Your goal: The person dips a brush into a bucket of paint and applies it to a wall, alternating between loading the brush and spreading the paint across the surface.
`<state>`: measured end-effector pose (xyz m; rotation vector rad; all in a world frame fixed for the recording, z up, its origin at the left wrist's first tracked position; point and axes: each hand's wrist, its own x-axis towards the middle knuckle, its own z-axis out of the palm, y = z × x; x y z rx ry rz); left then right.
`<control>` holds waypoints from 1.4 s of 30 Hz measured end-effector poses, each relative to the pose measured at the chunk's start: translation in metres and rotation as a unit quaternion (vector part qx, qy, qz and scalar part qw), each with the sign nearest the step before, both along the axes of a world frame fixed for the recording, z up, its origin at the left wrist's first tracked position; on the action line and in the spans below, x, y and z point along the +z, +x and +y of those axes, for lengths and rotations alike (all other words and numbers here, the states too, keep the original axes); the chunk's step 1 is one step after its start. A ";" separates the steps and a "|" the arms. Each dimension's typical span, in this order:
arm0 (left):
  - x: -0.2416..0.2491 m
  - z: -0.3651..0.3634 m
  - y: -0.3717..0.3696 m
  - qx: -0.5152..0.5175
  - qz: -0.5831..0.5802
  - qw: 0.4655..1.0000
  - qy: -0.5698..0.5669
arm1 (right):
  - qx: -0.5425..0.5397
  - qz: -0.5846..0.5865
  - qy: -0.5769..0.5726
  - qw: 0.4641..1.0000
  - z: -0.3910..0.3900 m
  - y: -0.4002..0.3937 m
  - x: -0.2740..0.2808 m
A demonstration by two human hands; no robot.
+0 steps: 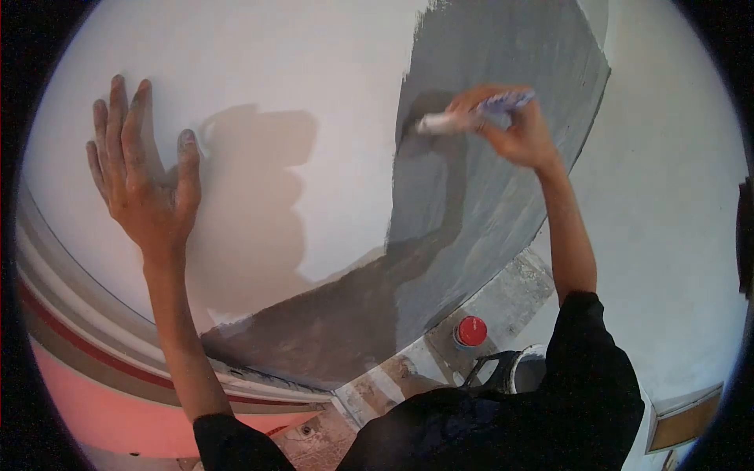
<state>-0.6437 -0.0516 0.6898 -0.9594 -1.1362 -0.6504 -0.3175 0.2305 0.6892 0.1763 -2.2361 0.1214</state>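
Observation:
My left hand [149,169] rests with fingers spread against the white part of the wall [345,86], holding nothing. Smudges of grey mark its fingertips. My right hand [510,129] is closed around a paintbrush [506,102] with a pale, purplish handle, smeared by motion. The brush's light-coloured end [436,123] points left, at the boundary between the white area and the grey painted area [503,47]. Its bristles are too blurred to make out. Grey paint covers the wall's right side and a band along its bottom.
Below the wall, a can with a red lid [472,331] stands on the stained floor [510,290]. Nearer my body is a bucket [528,369] with grey contents, partly hidden by my dark clothing. Curved trim [86,306] runs along the lower left. A pale wall [660,196] stands at right.

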 end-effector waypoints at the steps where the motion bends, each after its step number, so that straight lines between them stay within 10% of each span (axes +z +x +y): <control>1: 0.000 0.000 0.000 0.000 0.001 1.000 0.000 | 0.010 0.037 0.001 0.999 -0.003 0.002 0.012; 27: 0.000 0.002 -0.003 -0.016 -0.016 1.000 0.014 | 0.016 0.162 0.104 0.981 -0.035 0.011 0.033; 33: 0.000 0.000 0.000 0.003 -0.023 1.000 0.000 | 0.012 -0.005 0.011 1.000 -0.052 0.009 0.000; 42: 0.001 0.000 0.002 0.007 -0.018 1.000 -0.002 | 0.006 0.190 0.131 0.973 -0.024 -0.003 0.070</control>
